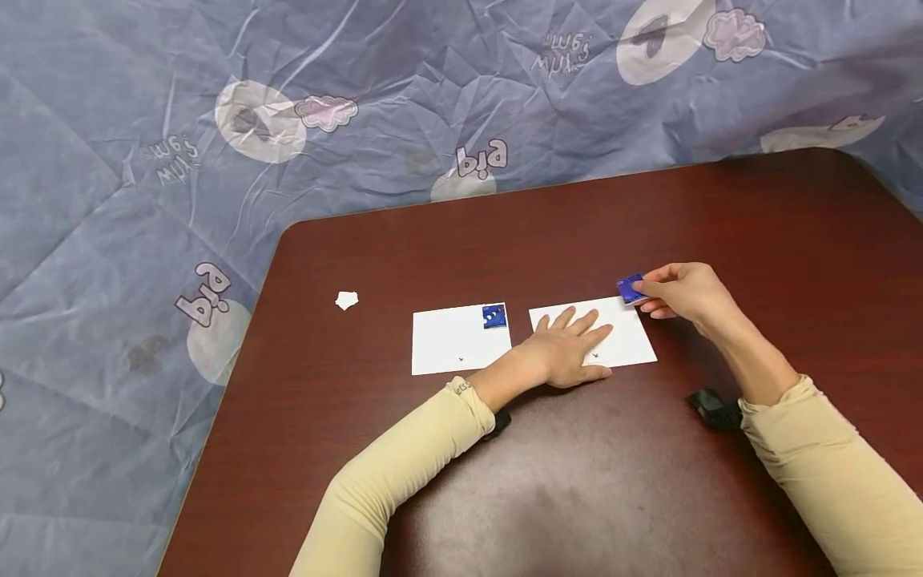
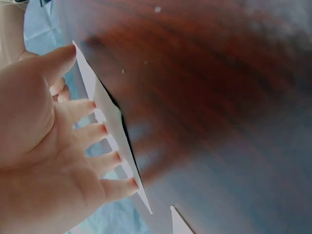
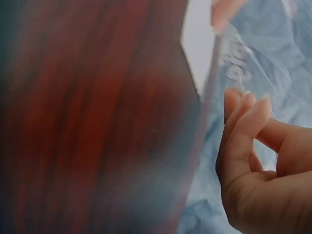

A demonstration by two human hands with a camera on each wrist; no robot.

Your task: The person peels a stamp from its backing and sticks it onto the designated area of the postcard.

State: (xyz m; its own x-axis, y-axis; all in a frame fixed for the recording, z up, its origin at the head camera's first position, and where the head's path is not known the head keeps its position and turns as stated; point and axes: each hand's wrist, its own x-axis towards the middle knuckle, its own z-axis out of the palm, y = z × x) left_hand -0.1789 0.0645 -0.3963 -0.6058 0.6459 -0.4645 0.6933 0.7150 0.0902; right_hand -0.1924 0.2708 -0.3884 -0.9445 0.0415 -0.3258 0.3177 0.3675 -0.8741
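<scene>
A flat white rectangular paper (image 1: 627, 335), about the size of an envelope, lies on the table with a small dark mark near its lower edge. My left hand (image 1: 568, 353) rests palm down on it with the fingers spread, and in the left wrist view the fingertips (image 2: 112, 157) touch its surface. My right hand (image 1: 685, 292) pinches a small blue stamp-like square (image 1: 630, 288) between thumb and fingers, right at the paper's upper right corner. To the left, a second white paper (image 1: 447, 340) bears a similar blue square (image 1: 493, 316) in its upper right corner.
A small scrap of white paper (image 1: 347, 300) lies on the left part of the brown table (image 1: 346, 433). Behind the table hangs a crumpled blue-grey printed sheet (image 1: 404, 72). Dark wrist straps (image 1: 714, 409) show near both sleeves.
</scene>
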